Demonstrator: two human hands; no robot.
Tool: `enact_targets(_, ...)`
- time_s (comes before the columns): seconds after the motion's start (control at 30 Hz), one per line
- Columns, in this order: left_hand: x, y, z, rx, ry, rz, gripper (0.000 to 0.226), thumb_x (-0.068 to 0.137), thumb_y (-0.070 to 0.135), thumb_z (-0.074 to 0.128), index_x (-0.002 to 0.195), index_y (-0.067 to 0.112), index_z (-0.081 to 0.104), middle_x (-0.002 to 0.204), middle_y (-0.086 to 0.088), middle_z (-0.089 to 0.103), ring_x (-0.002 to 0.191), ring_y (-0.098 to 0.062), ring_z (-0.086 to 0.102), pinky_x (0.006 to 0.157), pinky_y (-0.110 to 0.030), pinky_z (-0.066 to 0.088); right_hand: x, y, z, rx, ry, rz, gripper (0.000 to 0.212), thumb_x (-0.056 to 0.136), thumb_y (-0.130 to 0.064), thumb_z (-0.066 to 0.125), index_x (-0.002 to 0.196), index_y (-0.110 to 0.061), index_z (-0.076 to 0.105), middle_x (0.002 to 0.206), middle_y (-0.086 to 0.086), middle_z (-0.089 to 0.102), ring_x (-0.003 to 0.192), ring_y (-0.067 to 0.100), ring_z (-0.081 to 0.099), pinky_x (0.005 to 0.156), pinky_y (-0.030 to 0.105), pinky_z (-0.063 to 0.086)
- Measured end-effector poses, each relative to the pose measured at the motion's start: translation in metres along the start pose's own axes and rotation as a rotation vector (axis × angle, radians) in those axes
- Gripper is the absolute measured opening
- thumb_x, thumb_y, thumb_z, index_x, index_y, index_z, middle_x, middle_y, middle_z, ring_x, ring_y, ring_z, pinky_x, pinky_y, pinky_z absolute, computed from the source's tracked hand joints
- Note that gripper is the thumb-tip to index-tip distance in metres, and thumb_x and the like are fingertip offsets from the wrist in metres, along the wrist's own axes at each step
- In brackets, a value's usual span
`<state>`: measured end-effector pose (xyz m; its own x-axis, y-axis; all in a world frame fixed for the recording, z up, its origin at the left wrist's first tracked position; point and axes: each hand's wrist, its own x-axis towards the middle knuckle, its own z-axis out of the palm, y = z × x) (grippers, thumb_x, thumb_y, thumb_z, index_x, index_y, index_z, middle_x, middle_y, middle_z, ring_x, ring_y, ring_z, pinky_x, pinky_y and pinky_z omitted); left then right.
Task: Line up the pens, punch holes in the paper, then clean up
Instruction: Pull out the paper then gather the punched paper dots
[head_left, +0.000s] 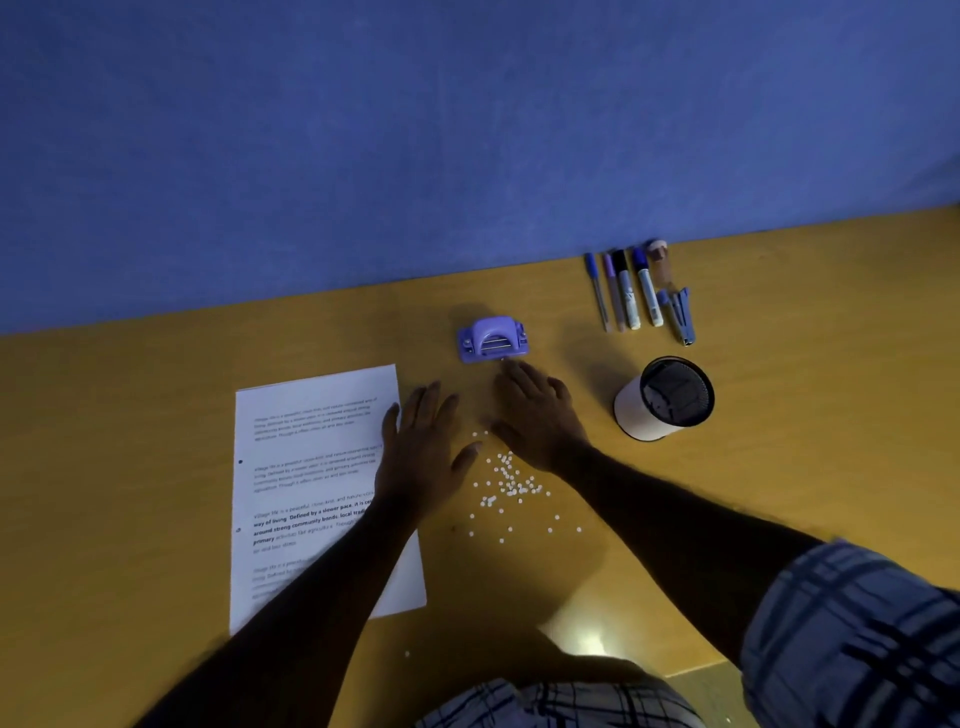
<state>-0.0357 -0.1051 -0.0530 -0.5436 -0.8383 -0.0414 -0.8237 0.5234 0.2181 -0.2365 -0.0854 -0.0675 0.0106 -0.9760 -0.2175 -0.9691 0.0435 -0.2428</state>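
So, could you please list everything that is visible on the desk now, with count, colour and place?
table: one, yellow-brown, under everything
wall: one, blue, behind the table
paper sheet: one, white, printed, left side
hole punch: one, purple, centre, beyond the hands
paper dots: many, white, scattered between the forearms
pens and markers: four, blue, purple, black-capped, blue-capped, row by the wall, right
small tool: one, blue, right end of that row, kind unclear
pen cup: one, white outside, black inside, right of the right hand
left hand: one, flat, over the sheet's right edge
right hand: one, flat on the table, fingertips near the punch
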Motion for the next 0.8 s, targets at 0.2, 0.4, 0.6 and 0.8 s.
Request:
enact_targets(0.2,0.004,0.003,0.0,-0.022,-0.003,0.011,0.067,0.089,0.054,0.053,0.141,0.012,0.046,0.152,-0.014,0.038,0.14,-0.034,0.035,0.109,-0.056,0.032,0.001,-0.006,0.004,-0.052,0.007,0.02,0.072,0.091,-0.061,0.043,0.149,-0.02,0.029,0.162,0.005,0.019,0.149,0.028,0.015,0.111,0.06,0.024)
enact_targets(0.4,0.005,0.003,-0.001,-0.041,-0.013,-0.004,0.067,0.089,0.055,0.051,0.142,0.014,0.045,0.153,-0.013,0.038,0.141,-0.033,0.033,0.11,-0.056,0.03,0.001,-0.012,0.006,-0.098,0.001,0.036,0.075,0.092,-0.064,0.035,0.15,-0.017,0.027,0.161,0.008,0.021,0.149,0.029,0.016,0.114,0.061,0.017)
enact_targets(0.6,0.003,0.0,-0.004,-0.04,0.007,-0.003,0.066,0.089,0.055,0.054,0.14,0.013,0.048,0.151,-0.013,0.041,0.139,-0.033,0.036,0.11,-0.056,0.03,-0.003,-0.011,-0.002,-0.103,0.008,-0.014,0.071,0.091,-0.062,0.039,0.146,-0.017,0.034,0.157,0.008,0.031,0.147,0.029,0.023,0.116,0.057,0.018)
enact_targets(0.8,-0.008,-0.004,-0.002,-0.019,-0.037,0.01,0.067,0.09,0.055,0.051,0.142,0.013,0.045,0.153,-0.013,0.038,0.142,-0.033,0.033,0.111,-0.056,0.027,-0.038,-0.013,0.0,-0.062,-0.021,-0.079,0.064,0.096,-0.052,0.044,0.149,-0.019,0.032,0.159,0.005,0.03,0.148,0.024,0.022,0.119,0.053,0.012)
